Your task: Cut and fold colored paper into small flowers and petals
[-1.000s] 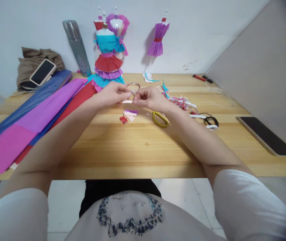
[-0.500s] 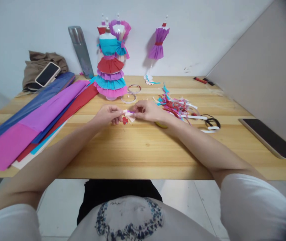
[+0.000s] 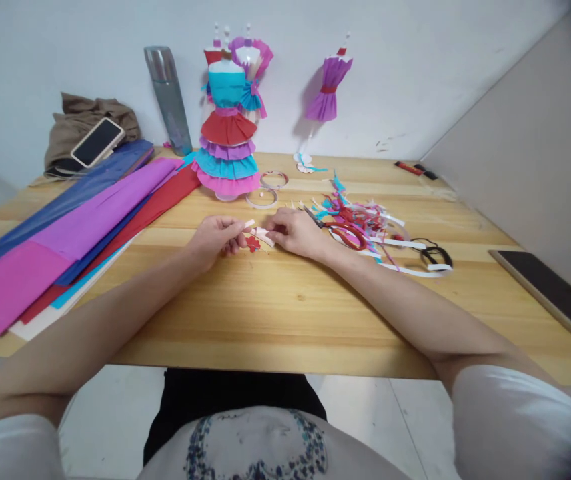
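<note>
My left hand (image 3: 217, 235) pinches a short white strip (image 3: 249, 224) between thumb and forefinger, a little above the table. Close to its right, the curled fingers of my right hand (image 3: 296, 231) are closed at the end of a small pale pink piece of paper (image 3: 265, 237). Below the fingertips of my left hand lies a red flower-shaped cutout (image 3: 253, 244). Just right of my right hand, scissors with red handles (image 3: 349, 236) rest against a heap of coloured paper scraps (image 3: 353, 210).
Dress forms in crepe-paper dresses (image 3: 228, 127) stand at the back, and a purple-dressed one (image 3: 329, 90) farther right. Folded paper sheets (image 3: 90, 213), a flask (image 3: 170, 100) and a phone (image 3: 98, 142) are left. Tape rings (image 3: 263, 197) lie mid-table; a dark tablet (image 3: 548, 290) lies right.
My right hand has drawn slightly right and down, widening the gap to my left hand. The purple bit between the fingers no longer shows. The view has shifted slightly, and the scissors show more fully.
</note>
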Tool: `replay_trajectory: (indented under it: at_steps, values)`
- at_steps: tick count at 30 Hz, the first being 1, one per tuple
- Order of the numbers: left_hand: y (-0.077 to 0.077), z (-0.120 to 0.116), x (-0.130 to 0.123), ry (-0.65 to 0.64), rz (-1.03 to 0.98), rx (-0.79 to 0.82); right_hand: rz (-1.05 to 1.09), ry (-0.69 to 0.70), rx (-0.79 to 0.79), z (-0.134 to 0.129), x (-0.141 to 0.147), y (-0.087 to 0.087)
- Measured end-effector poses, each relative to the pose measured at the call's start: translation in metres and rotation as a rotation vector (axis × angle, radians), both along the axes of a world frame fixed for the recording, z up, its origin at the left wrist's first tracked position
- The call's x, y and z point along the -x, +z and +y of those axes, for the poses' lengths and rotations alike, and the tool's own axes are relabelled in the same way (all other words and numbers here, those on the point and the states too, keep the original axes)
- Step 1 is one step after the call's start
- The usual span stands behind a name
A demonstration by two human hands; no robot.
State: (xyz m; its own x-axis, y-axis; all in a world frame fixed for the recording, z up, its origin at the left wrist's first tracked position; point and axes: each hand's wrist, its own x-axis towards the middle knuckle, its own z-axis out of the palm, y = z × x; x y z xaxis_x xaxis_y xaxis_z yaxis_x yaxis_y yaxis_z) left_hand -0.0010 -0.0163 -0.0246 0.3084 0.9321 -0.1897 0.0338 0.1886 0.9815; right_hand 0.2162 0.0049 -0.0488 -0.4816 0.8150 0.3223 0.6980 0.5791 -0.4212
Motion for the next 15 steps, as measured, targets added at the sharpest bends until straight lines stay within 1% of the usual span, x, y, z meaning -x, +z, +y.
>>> replay_trajectory:
  at_steps: [4,9,11,15]
  values:
    - [-0.003,0.0,-0.001,0.03,0.021,-0.046,0.127,-0.008,0.042,0.0,0.0,0.001]
    - [-0.004,-0.001,-0.001,0.047,0.102,-0.159,0.293,0.032,0.093,-0.007,0.001,0.011]
    - [-0.004,-0.002,-0.001,0.039,0.14,-0.226,0.299,0.086,0.065,-0.013,0.003,0.016]
    - [-0.006,-0.003,0.0,0.004,0.21,-0.319,0.181,0.265,-0.045,-0.026,0.008,0.024]
